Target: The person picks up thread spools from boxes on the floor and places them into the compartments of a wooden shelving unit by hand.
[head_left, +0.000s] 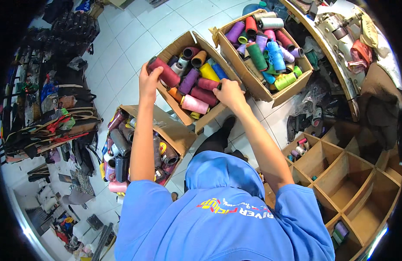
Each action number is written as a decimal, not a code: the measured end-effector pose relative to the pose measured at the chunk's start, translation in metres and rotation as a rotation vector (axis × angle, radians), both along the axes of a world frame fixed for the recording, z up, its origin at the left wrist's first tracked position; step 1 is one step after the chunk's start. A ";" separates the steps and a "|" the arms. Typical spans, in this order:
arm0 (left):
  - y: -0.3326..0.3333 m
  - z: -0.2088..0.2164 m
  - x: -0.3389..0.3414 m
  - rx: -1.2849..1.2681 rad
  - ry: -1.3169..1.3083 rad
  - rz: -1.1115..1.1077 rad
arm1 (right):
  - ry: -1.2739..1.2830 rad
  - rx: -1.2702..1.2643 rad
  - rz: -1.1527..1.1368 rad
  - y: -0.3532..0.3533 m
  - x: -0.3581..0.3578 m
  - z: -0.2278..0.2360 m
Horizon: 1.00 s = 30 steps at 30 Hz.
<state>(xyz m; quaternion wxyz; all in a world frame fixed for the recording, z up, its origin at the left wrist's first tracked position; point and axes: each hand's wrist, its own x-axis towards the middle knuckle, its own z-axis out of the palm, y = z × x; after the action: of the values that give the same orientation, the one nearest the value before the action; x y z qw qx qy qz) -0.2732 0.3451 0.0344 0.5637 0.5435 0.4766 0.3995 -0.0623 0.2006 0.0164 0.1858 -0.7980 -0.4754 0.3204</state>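
Note:
My left hand (149, 80) is closed round the end of a dark red thread spool (167, 74), tilted over the left edge of a cardboard box (186, 114). At the box's right side my right hand (230, 93) grips the dark end of a crimson thread spool (207, 83), which lies among the others. Around them in the box are a purple spool (189, 81), a yellow spool (208, 72), a pink spool (195, 104), a maroon spool (204, 95) and an orange-brown spool (199, 58). My right fingertips are partly hidden.
A second cardboard box (252, 82) of colourful spools stands at the far right. Another box (172, 130) with dark spools is at the near left. Wooden compartments (340, 174) stand at the lower right, some holding small spools. Bundled straps and fabric (57, 126) line the left side.

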 end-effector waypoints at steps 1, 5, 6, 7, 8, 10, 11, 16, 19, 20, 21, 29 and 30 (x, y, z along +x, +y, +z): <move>-0.002 0.000 0.002 -0.115 -0.162 -0.026 | 0.054 0.141 -0.009 -0.003 0.010 -0.020; -0.021 0.012 0.012 -0.401 -0.553 -0.044 | 0.444 0.201 -0.111 -0.032 0.028 0.028; -0.027 0.015 0.017 -0.403 -0.559 -0.060 | 0.434 0.206 -0.123 -0.042 0.034 0.028; -0.033 0.018 0.022 -0.446 -0.585 -0.053 | 0.590 0.261 -0.153 -0.053 0.040 0.027; -0.040 0.022 0.026 -0.489 -0.610 -0.042 | 0.746 0.317 -0.177 -0.062 0.043 0.034; -0.054 0.023 0.037 -0.391 -0.486 -0.050 | 0.775 0.288 -0.193 -0.085 0.050 0.053; -0.064 0.031 0.046 -0.321 -0.372 -0.125 | 0.820 0.388 -0.209 -0.098 0.054 0.061; -0.132 0.080 0.077 -0.285 -0.331 -0.497 | 0.795 0.595 -0.216 -0.159 0.057 0.107; -0.167 0.101 0.093 -0.275 -0.315 -0.514 | 0.728 0.644 -0.218 -0.190 0.059 0.125; -0.177 0.107 0.096 -0.297 -0.310 -0.530 | 0.692 0.662 -0.213 -0.200 0.060 0.130; -0.185 0.109 0.099 -0.294 -0.319 -0.551 | 0.613 0.688 -0.231 -0.209 0.058 0.135; -0.251 0.135 0.116 -0.170 -0.398 -0.570 | -0.267 1.033 -0.190 -0.264 0.046 0.168; -0.257 0.137 0.116 -0.180 -0.375 -0.559 | -0.280 1.035 -0.196 -0.271 0.045 0.169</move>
<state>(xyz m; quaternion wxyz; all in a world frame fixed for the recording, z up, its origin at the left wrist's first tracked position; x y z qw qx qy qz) -0.1572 0.0882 0.1716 0.7747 0.5183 0.2309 0.2792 -0.0176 -0.0701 0.1849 0.5184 -0.6779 -0.5145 -0.0835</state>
